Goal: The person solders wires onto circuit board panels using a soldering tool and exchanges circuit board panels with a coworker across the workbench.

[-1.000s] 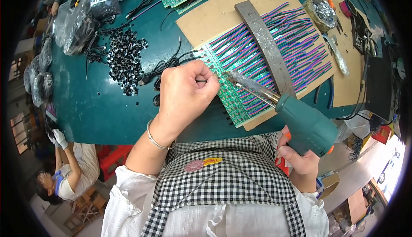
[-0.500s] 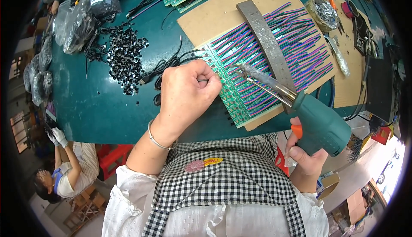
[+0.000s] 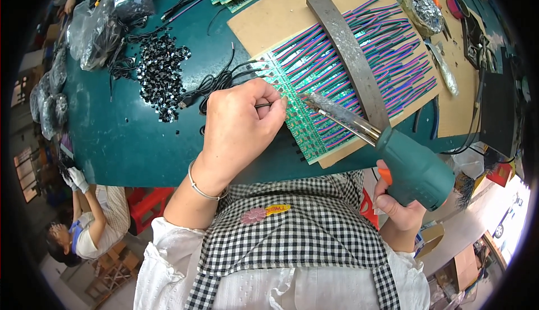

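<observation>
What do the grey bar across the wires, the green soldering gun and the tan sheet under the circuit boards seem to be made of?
Grey bar: probably steel or iron; dull, speckled, worn-looking surface. Green soldering gun: body likely moulded plastic, from its smooth, even colour; barrel apparently metal, given its bright glints. Tan sheet: cardboard or fibreboard, judging by its flat matte face; can't tell which.

The left grip (image 3: 237,126) partly hides a black wire (image 3: 262,106).
</observation>
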{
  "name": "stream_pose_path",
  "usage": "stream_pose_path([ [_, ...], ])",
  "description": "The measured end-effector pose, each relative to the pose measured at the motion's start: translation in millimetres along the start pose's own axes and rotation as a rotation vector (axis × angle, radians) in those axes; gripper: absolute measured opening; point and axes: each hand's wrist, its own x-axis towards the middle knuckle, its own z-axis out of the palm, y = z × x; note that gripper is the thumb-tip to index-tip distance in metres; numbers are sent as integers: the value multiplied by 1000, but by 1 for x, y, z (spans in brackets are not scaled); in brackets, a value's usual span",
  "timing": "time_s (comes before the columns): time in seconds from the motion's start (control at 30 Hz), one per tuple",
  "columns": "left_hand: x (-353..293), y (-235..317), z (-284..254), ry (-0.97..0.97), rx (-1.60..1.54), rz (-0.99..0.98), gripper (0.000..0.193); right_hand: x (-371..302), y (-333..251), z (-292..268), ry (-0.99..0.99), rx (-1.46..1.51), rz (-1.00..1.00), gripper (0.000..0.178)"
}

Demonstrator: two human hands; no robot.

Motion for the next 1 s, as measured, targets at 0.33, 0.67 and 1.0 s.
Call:
stream_pose_path([
  [0.33,2,-2,-1,-59,-4,-15,9,3,4,0,-70,-7,-58,52],
  [0.67,1,0,1,-23,-24,-10,9,5,8,0,-124,-37,-25,53],
  [1.0,1,0,3,21,-2,-15,9,8,0,14,157,145,-5,62],
])
